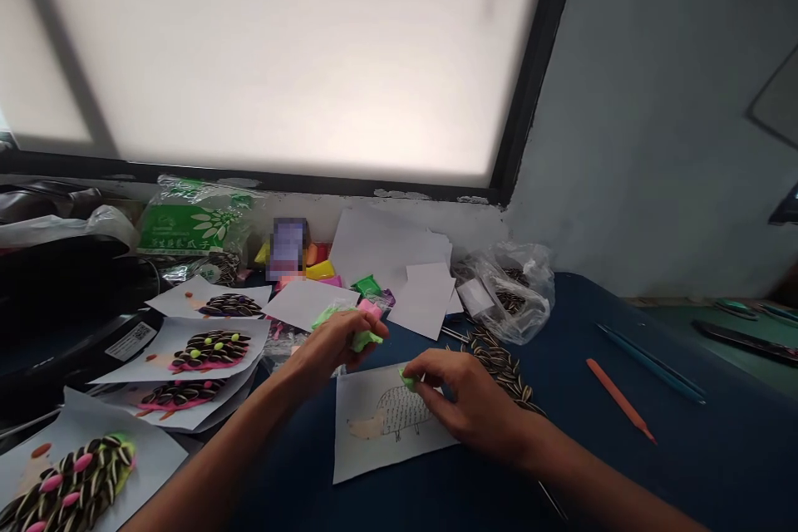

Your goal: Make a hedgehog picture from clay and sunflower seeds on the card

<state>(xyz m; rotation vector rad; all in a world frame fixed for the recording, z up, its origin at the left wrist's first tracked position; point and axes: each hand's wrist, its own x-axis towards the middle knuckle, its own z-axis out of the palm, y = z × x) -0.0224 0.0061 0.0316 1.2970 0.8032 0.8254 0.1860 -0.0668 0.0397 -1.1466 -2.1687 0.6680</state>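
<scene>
My left hand (pixel 337 341) is closed around a soft lump of light green modelling clay (pixel 366 341), held above the table. Between the thumb and fingers of my right hand (pixel 470 399) is a small bit of the same green clay (pixel 408 381). Directly below lies a white sheet of paper (pixel 355 459) with an outlined hedgehog drawing, its body filled with short strokes. A pale peach patch (pixel 367 426) covers the face area. My right hand hides the right part of the drawing.
Loose sunflower seeds (pixel 499 362) lie beyond my right hand, near a clear bag (pixel 529 299). Finished seed hedgehogs on paper (pixel 212 349) are stacked left. An orange tool (pixel 620 401) and a blue tweezers-like item (pixel 652 362) lie right. Blank paper (pixel 380 245) and clay packets (pixel 366 286) sit behind.
</scene>
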